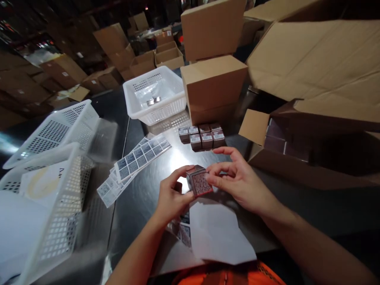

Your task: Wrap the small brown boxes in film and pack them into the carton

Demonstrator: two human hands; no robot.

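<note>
My left hand grips a small dark box by its side, fingers curled round it and thumb at the lower edge. On the box face turned towards me lies a square label with fine print too small to read. Thumb and fingertip of my right hand are pinched together at the label's upper right corner, while another finger stretches out above. Below my hands, a white backing sheet lies on the table, with dark square labels beside it, partly covered.
Several small dark boxes with barcodes stand together ahead. To their left lie label sheets. A white basket holds small pieces; more white baskets are at left. Cartons rise behind, and an open carton stands right.
</note>
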